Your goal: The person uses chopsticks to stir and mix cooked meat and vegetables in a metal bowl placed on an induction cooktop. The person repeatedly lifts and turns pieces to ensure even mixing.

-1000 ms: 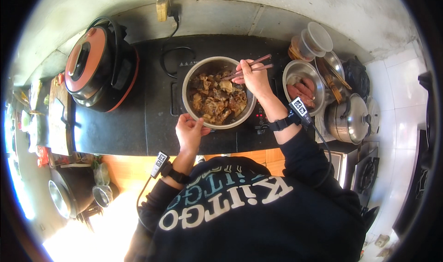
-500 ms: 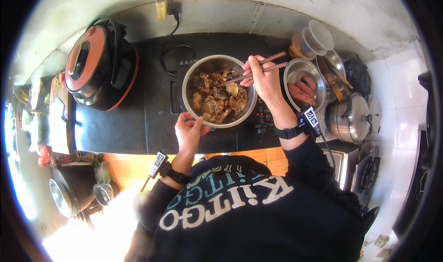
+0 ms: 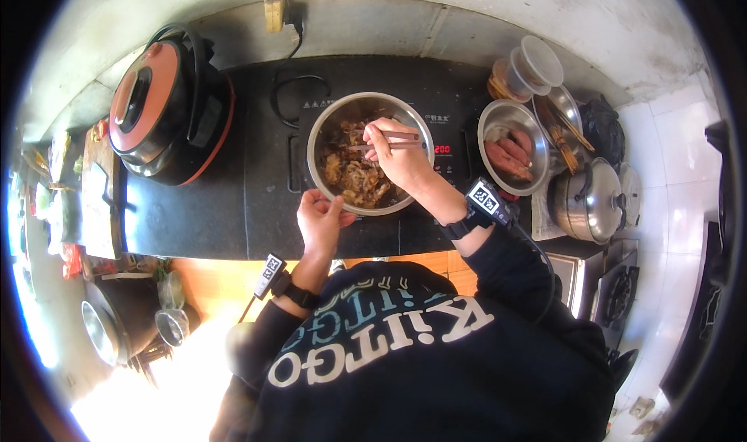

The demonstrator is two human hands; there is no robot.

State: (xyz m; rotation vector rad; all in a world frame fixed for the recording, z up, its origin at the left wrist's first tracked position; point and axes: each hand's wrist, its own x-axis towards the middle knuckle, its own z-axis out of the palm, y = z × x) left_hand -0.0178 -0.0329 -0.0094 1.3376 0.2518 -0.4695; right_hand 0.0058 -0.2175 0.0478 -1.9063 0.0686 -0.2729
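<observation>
**Checker:** State the grip at each hand.

**Operator:** I read the right hand [image 3: 398,160] as closed on two chopsticks [image 3: 408,145], the sticks passing through its fingers. The left hand [image 3: 319,220] holds the rim of the pot [image 3: 373,102] at its near left, thumb at the edge and fingers outside.

**Checker:** Give the location of the food.

**Operator:** I locate it inside the pot, in brown pieces [image 3: 354,179] spread over the base. The pot sits on the black cooktop [image 3: 455,131]. The right hand covers part of the contents, so I cannot view the whole load.

**Checker:** Which hand is nearer?

**Operator:** The right. It is above the pot's right half, inside the rim line in my view. The left is outside the wall.

**Checker:** Specify the chopsticks' long axis.

**Operator:** Roughly left to right across the pot. Front ends point left, over the food; rear ends point right, toward the pot's right wall.

**Checker:** And the food relative to the grip?

**Operator:** Below the right hand, extending to its left and toward the wearer. I judge this the governing relation: the tips face the food, and the visible pieces lie mostly on the near side of the sticks. Whether the tips touch any piece, I cannot tell from above.
</observation>
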